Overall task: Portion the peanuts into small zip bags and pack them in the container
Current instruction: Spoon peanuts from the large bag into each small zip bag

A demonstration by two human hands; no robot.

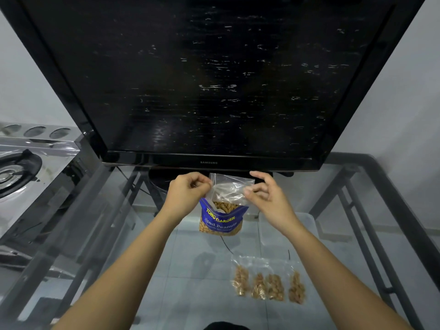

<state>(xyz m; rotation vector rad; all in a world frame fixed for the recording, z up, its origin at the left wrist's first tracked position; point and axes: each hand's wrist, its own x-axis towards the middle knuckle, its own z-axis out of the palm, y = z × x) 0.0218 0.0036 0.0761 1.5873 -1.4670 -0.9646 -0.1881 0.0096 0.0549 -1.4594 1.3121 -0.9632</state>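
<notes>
While above open pouch (220, 222), pinching zip bag (229, 189) w/ L hand (188, 194) + R hand (266, 198); filled bags (276, 288) x4 on table (190, 270), well apart.

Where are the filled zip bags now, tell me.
In the head view, the filled zip bags lie in a row on the glass table, right of centre, nearer the person than the blue peanut packet.

Zip bag (232, 189) between the hands hides the far rim of the peanut packet (220, 222). Packet's small print unreadable, label's first letters hidden. Right hand (269, 198) fingertips blurred behind bag plastic. Container (307, 222) just below it hazy through glass tabletop (190, 270). TV (214, 79) beyond hands cropped at top; stove (16, 170) far left cropped.
</notes>
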